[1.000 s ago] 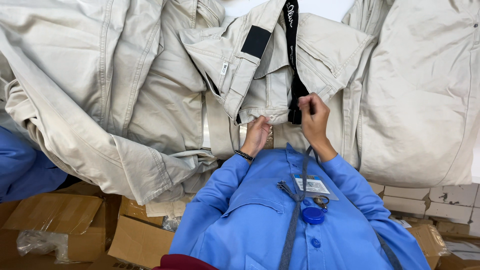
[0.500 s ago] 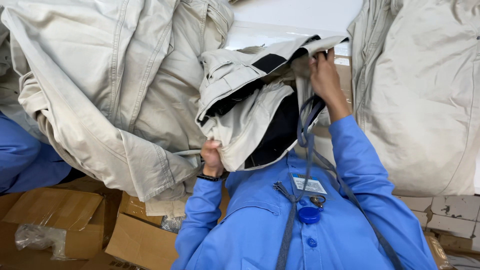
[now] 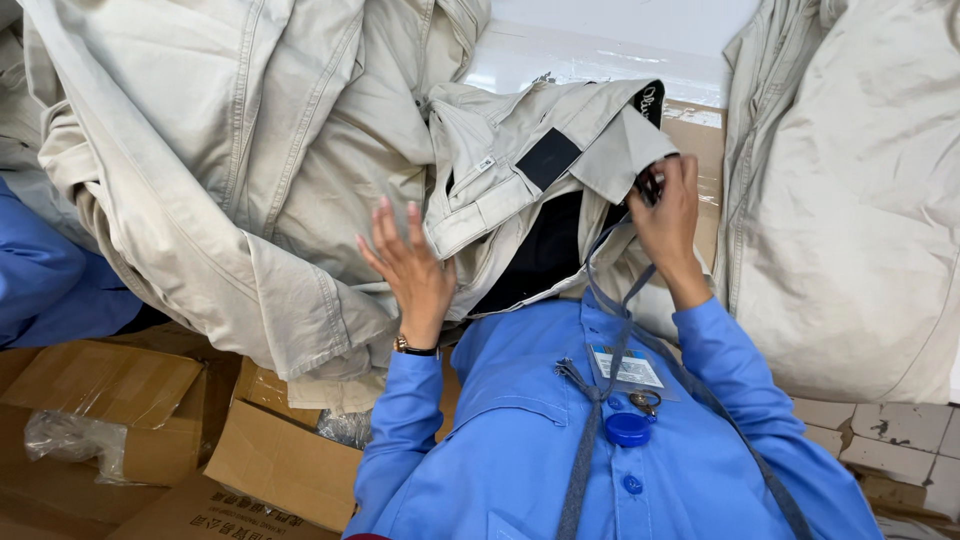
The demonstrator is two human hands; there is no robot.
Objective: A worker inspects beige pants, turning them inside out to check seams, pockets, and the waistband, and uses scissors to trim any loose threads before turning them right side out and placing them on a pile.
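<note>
**Head view: beige jacket half-lifted, one pinch holding it up**

Head view has the beige jacket (image 3: 520, 190) raised off the white surface (image 3: 600, 50), between two garment piles. Right hand (image 3: 668, 215) is pinched tight on its collar edge; left hand (image 3: 410, 265) is spread flat, fingers apart, against the fabric. My guess: that small pinch could slip and the jacket flops down. Looks stiff cotton, dark lining, black patch.

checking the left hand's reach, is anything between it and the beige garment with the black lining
Nothing visible. The left hand lies open against the beige garment, fingers spread, while the right hand grips its edge.
</note>
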